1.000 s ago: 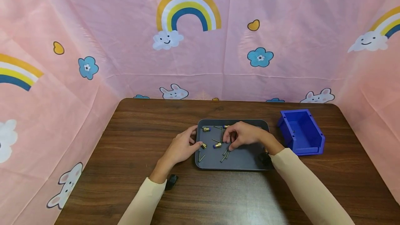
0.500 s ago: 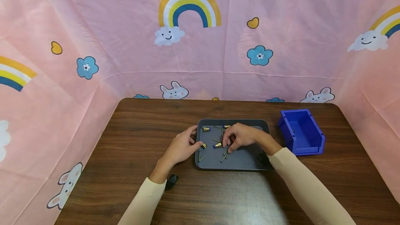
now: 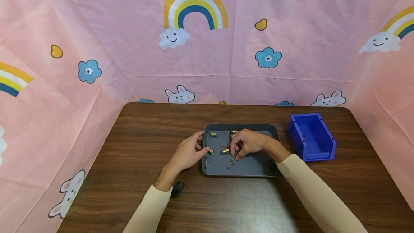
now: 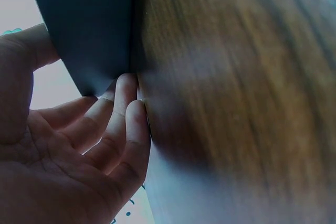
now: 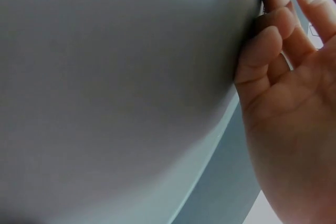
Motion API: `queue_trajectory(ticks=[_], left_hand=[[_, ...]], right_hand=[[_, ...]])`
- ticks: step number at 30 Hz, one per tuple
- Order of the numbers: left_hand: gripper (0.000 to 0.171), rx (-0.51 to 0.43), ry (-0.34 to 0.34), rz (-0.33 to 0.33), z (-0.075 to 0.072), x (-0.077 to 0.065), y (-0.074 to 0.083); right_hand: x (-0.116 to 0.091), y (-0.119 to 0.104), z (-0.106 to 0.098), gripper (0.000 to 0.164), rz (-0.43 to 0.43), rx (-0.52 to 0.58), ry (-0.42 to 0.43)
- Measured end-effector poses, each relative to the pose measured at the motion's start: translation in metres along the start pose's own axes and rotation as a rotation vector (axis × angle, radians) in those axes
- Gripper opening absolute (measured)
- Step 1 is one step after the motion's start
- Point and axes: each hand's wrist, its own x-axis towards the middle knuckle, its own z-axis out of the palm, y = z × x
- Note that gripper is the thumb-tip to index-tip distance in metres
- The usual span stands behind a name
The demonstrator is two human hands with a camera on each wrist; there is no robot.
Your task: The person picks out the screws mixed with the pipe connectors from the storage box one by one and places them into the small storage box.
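My left hand [image 3: 187, 152] holds the left edge of a shallow dark grey tray [image 3: 255, 168], thumb at the rim and fingers along the outer wall. In the left wrist view those fingers [image 4: 126, 124] lie against the tray's side, by the wooden tabletop. Inside the tray my right hand [image 3: 250, 141] reaches down with bent fingers, thumb and fingertips right at the upper ends of several thin screws [image 3: 231, 163]. I cannot tell if it pinches one. Just left of it lies a brass fitting with a blue collar [image 3: 225, 151]. Curled fingertips [image 5: 262, 45] sit low over the tray floor.
Another brass fitting [image 3: 213, 134] lies in the tray's back left, and one more [image 3: 211, 151] by my left thumb. Two screws [image 3: 207, 163] lie at the front left. A blue open-front bin [image 3: 312, 136] stands right of the tray on the wooden table [image 3: 155, 125].
My right hand has shifted slightly downward and toward the left, its thumb moving along the screws. The left hand stays at the tray's edge.
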Motion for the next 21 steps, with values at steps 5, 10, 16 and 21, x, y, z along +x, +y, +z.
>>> queue_trajectory(ticks=[5, 10, 16, 21], left_hand=[[0.070, 0.015, -0.007, -0.019, -0.003, -0.002, 0.011], [0.071, 0.018, 0.007, 0.056, 0.002, 0.001, -0.008], [0.073, 0.010, 0.013, 0.067, 0.002, 0.001, -0.008], [0.072, -0.012, 0.005, 0.055, -0.004, -0.003, 0.005]], right_hand=[[0.001, 0.001, 0.000, 0.015, 0.000, 0.002, -0.010], [0.001, 0.000, 0.000, 0.013, -0.019, -0.014, -0.013], [0.002, 0.003, 0.001, 0.013, -0.034, -0.035, -0.008], [0.002, 0.001, 0.002, 0.015, -0.006, -0.055, -0.007]])
